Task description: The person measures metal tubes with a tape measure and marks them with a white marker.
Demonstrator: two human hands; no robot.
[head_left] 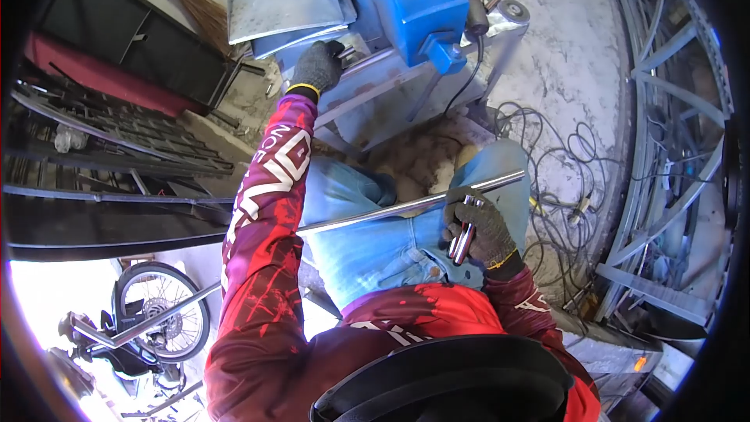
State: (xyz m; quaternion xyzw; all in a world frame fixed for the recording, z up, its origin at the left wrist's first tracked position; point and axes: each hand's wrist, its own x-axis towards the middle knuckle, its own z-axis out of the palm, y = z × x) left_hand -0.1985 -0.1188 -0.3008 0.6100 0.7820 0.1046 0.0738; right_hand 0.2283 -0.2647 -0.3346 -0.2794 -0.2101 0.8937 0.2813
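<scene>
My left hand (316,69), in a dark grey glove, reaches to the bench beside the blue machine (398,0). Its fingers are closed round the end of a short shiny metal piece (346,53). Over my lap, my gloved right hand (483,228) is curled round short shiny metal tubes (462,243), which stick out below the fingers. A long metal tube (375,213) lies across my jeans, passing just behind the right hand. A metal tray (277,4) rests on the bench left of the machine.
Black cables (574,156) lie coiled on the floor at right, near a metal frame (664,242). An orange-and-black power tool (475,12) sits beside the machine. Metal grilles (117,121) are at left, with a motorcycle wheel (162,311) below. A broom (195,4) leans at upper left.
</scene>
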